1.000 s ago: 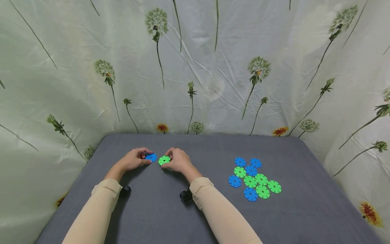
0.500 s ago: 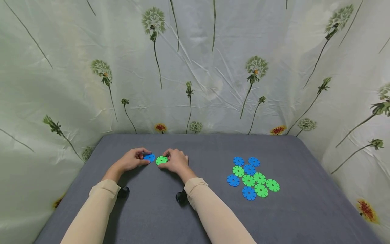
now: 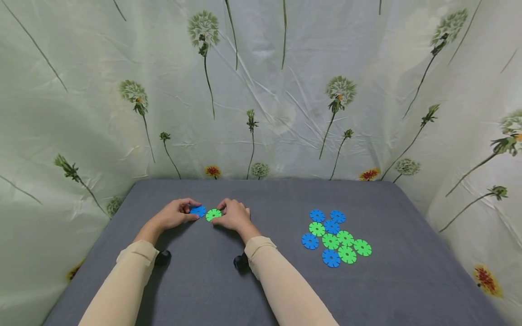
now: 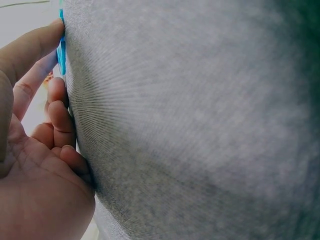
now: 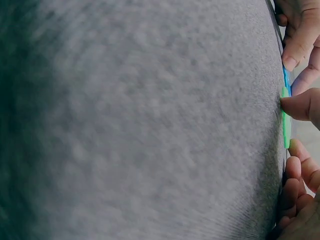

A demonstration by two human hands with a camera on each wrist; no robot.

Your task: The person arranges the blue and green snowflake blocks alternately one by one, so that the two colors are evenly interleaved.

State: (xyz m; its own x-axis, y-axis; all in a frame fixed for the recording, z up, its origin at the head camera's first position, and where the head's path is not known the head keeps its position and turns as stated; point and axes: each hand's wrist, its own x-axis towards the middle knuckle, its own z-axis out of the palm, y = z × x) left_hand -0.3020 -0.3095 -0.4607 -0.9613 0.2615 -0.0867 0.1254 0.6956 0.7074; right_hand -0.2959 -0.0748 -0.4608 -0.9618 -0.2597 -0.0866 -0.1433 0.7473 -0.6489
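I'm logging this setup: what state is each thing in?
Blue notched plastic disc: pinched in left grip
Green notched plastic disc: pinched in right grip
Ten blue and green notched discs: lying loose, unheld
Grey cloth: spread
Pale flower-print backdrop: hanging, creased
Cream sleeves: worn, creased
Black wrist cameras: worn

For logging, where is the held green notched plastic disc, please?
In the head view, the green disc is left of centre, pinched by the right hand beside a blue notched disc.
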